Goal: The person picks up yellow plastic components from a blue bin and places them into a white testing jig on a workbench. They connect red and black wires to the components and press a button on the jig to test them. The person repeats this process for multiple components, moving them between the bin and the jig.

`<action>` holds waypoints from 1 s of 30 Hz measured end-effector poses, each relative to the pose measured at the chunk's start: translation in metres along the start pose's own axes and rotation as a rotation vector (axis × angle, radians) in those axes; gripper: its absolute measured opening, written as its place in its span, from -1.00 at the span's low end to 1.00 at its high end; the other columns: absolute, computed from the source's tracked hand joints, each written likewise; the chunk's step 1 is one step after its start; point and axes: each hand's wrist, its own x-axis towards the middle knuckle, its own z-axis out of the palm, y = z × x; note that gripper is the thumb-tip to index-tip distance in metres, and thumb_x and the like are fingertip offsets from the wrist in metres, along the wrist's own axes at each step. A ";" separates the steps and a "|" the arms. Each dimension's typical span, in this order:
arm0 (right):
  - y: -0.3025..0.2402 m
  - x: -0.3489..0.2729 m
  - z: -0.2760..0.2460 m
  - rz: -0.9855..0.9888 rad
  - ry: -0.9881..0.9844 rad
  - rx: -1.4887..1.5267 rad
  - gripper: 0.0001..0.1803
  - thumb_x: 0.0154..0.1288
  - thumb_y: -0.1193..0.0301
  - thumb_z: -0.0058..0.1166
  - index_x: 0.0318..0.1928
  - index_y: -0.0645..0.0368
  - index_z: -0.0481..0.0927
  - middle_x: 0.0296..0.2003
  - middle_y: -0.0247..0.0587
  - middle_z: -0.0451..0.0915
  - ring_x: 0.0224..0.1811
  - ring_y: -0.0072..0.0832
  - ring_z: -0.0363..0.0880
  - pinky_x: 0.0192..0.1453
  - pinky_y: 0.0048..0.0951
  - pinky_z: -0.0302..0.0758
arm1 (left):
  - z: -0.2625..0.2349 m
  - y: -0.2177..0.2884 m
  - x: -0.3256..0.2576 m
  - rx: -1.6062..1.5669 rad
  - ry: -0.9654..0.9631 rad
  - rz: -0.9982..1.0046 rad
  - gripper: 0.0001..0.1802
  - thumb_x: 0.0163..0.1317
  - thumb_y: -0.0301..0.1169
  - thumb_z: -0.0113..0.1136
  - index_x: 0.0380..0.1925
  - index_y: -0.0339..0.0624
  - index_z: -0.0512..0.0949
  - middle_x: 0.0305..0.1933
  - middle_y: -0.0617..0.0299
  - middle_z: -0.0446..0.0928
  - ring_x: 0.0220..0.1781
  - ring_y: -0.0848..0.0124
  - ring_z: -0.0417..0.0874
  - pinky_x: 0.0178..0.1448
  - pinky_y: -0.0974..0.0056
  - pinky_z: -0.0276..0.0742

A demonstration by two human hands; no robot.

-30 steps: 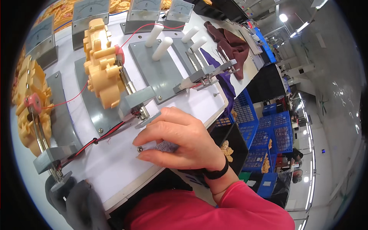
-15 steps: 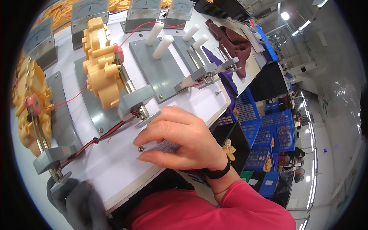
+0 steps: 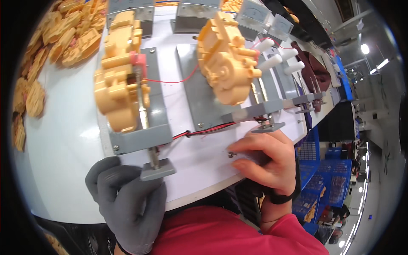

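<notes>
My left hand (image 3: 129, 204), in a grey glove, curls its fingers against the small grey plate (image 3: 158, 170) at the near end of the left test fixture; the fingertips are partly hidden behind it. Two metal probes (image 3: 143, 112) reach from that fixture to a yellow plastic gearbox housing (image 3: 121, 80) with a pink part. My bare right hand (image 3: 274, 159) rests by the table edge, thumb and forefinger apart. Between them a small metal screw-like piece (image 3: 231, 155) shows, not gripped. A second yellow housing (image 3: 227, 59) sits on the fixture to the right.
Analog meters (image 3: 197, 17) stand behind the fixtures. More yellow housings (image 3: 63, 34) lie heaped at far left. White pegs (image 3: 270, 63) rise from a grey base at right. A dark cloth (image 3: 316, 70) and blue crates (image 3: 338, 174) are farther right. Red and black wires (image 3: 208, 128) link the fixtures.
The view has swung left, so the fixtures and both hands appear farther right. My left hand now shows fully, still at the left fixture's plate; my right thumb and forefinger stay apart.
</notes>
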 end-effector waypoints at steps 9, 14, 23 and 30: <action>-0.005 0.002 0.004 -0.028 0.030 -0.056 -0.72 -0.08 0.48 0.46 -0.27 0.08 0.73 -0.34 -0.31 0.64 -0.27 -0.38 0.59 -0.17 -0.39 0.51 | -0.004 0.002 0.002 0.078 0.040 -0.001 -0.75 -0.06 -0.55 0.42 -0.34 -0.04 0.63 -0.25 0.24 0.51 0.06 0.06 0.41 0.17 0.05 0.33; -0.001 0.002 0.003 -0.067 0.029 -0.091 -0.75 -0.04 0.49 0.44 -0.27 0.08 0.72 -0.35 -0.31 0.62 -0.26 -0.38 0.58 -0.18 -0.39 0.50 | -0.002 0.000 0.003 0.055 0.033 0.012 -0.77 -0.03 -0.54 0.40 -0.33 -0.04 0.63 -0.25 0.23 0.51 0.07 0.07 0.40 0.17 0.04 0.33; 0.001 0.000 0.007 -0.070 0.031 -0.145 -0.79 0.02 0.53 0.40 -0.28 0.09 0.69 -0.34 -0.31 0.61 -0.27 -0.36 0.55 -0.16 -0.39 0.44 | 0.000 0.000 0.003 0.066 0.035 0.018 -0.74 -0.05 -0.55 0.41 -0.32 -0.03 0.64 -0.26 0.23 0.51 0.08 0.07 0.40 0.17 0.02 0.33; 0.001 0.001 0.006 -0.088 0.022 -0.154 -0.80 0.03 0.52 0.40 -0.28 0.09 0.70 -0.35 -0.32 0.62 -0.28 -0.36 0.56 -0.16 -0.39 0.44 | -0.001 0.000 0.002 0.074 0.034 0.029 -0.73 -0.06 -0.56 0.42 -0.32 -0.04 0.62 -0.25 0.23 0.51 0.06 0.07 0.41 0.16 0.02 0.34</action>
